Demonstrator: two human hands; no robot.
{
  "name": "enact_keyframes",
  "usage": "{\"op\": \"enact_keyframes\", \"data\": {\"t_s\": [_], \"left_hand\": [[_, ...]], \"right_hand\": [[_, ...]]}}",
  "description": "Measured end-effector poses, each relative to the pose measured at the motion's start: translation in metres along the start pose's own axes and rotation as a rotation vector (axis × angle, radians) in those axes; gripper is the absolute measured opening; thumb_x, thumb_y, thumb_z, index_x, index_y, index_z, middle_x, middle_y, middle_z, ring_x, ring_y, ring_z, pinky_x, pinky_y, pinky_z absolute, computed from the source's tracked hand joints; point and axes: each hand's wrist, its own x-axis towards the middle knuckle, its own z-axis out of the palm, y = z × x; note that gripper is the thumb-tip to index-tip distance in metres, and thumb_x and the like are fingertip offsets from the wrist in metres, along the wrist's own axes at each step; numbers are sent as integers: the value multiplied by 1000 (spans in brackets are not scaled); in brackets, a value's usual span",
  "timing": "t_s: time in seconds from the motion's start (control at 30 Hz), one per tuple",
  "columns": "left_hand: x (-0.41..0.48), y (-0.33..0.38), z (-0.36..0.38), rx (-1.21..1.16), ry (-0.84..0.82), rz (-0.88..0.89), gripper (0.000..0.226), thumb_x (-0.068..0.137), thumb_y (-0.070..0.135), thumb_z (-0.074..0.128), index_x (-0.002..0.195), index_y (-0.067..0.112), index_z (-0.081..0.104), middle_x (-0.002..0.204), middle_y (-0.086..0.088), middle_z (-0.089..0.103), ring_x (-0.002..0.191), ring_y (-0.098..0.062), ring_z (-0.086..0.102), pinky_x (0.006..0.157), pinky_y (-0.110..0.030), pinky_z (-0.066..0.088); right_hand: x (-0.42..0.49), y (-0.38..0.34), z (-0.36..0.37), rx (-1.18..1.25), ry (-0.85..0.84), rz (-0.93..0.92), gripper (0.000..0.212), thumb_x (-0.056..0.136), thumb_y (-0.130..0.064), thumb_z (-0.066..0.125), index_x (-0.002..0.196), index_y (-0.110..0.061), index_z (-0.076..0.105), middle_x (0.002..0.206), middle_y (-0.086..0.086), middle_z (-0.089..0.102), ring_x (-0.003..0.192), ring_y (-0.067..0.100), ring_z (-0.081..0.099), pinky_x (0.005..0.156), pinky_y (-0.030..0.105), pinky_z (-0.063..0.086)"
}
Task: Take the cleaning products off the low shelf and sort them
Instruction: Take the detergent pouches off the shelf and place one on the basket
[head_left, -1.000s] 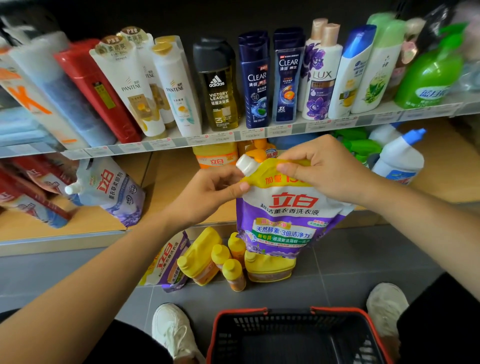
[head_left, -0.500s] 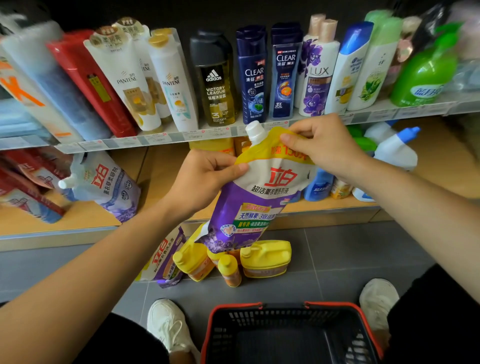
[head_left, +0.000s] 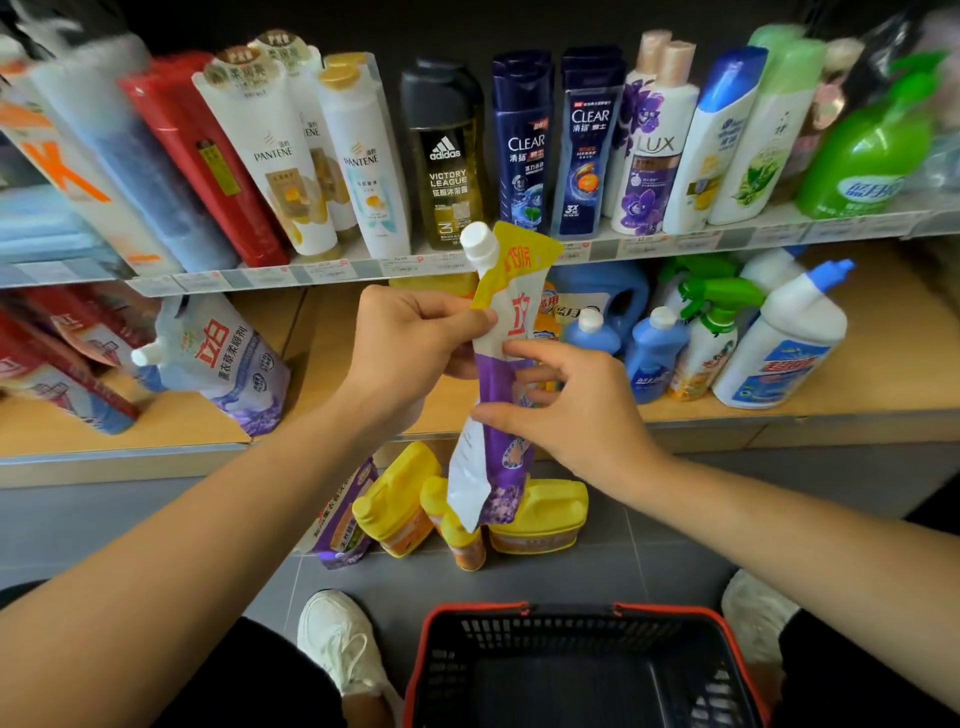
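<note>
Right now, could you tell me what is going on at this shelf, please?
A person holds a purple detergent pouch upright before the low shelf: the left hand grips it under the spout, the right hand pinches its middle. Yellow bottles and another pouch sit on the floor below, and a basket stands between the feet.

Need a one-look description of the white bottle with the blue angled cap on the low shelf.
Find the low wooden shelf under the upper shelf of shampoo bottles, and follow it right to the cluster of blue bottles and a green-trigger spray bottle. The white plastic bottle with a blue angled cap stands at the cluster's front right; its bent blue spout and red-and-blue label mark it out.
</note>
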Motion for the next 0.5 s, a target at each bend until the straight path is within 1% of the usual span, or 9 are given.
{"op": "enact_keyframes", "data": {"t_s": [0.07, 0.1, 0.13, 0.2, 0.27, 0.33, 0.37, 0.4, 0.5], "left_hand": [[-2, 3, 6, -47, 2, -15, 17, 85, -1, 74, 69, 4, 76, 66, -13, 74, 51, -23, 70, 47, -25, 54], [-4, 5, 10, -68, 0, -19, 17, 84, -3, 75, 68, 4, 76, 67, -15, 74, 52, -24, 71, 47, -25, 54], [-5, 5, 13, -77, -3, -20, 17, 83, -4, 75, 68, 3, 75, 67, -16, 73, 52, -24, 71, 47, -25, 54], [-6, 3, 17, -66, 5, -14, 21, 81, -6, 76, 64, 6, 76, 63, -13, 72, 51, -20, 69, 48, -23, 54], [-4, 0, 18, -36, 7, 6, 23, 81, -4, 77, 63, 9, 76, 58, -8, 70, 50, -16, 67, 50, -21, 53], [-3, -3, 19, -25, -45, 17, 12, 83, 1, 77, 73, 6, 78, 64, -10, 73, 57, -21, 71, 54, -21, 55], [-3, -5, 17, -23, -89, 17, 5, 84, 3, 77, 80, 4, 79, 71, -12, 75, 64, -23, 73, 58, -22, 56], [-3, -9, 15, -21, -134, 15, 4, 86, 3, 76, 87, 2, 80, 76, -13, 77, 70, -23, 75, 63, -22, 57], [3, -29, 7, -42, -173, -38, 10, 90, 1, 71, 97, 2, 77, 88, -12, 78, 83, -20, 76, 74, -24, 59]], "right_hand": [[-6, -4, 4, -19, 69, -41, 73, 59, -55, 85, 122, -19, 70, 100, -15, 71, 95, 4, 69, 83, 35, 61], [-7, -5, 5, -32, 102, -61, 67, 61, -54, 83, 117, -18, 71, 97, -13, 73, 92, 7, 71, 81, 38, 61], [-7, -5, 6, -43, 126, -82, 57, 66, -49, 82, 112, -15, 72, 94, -8, 75, 89, 10, 72, 79, 41, 61], [-5, -3, 5, -60, 139, -132, 33, 79, -29, 77, 104, -7, 74, 90, 4, 77, 84, 18, 73, 74, 47, 60], [-6, -1, 2, -114, 129, -178, 19, 89, -17, 68, 90, 1, 72, 77, 12, 73, 73, 25, 69, 67, 51, 55], [-6, 2, -4, -176, 153, -191, 34, 98, -17, 62, 69, 1, 63, 55, 7, 58, 52, 21, 53, 52, 46, 43], [-4, 1, -8, -173, 188, -187, 44, 101, -20, 60, 62, 0, 57, 49, 3, 50, 47, 18, 45, 49, 42, 37], [1, -2, -15, -114, 228, -172, 47, 103, -23, 56, 60, -3, 55, 47, 3, 48, 44, 17, 46, 47, 40, 39], [22, -2, -38, 180, 324, -130, 40, 105, -33, 47, 75, -14, 65, 57, 5, 65, 50, 21, 68, 47, 35, 57]]}}
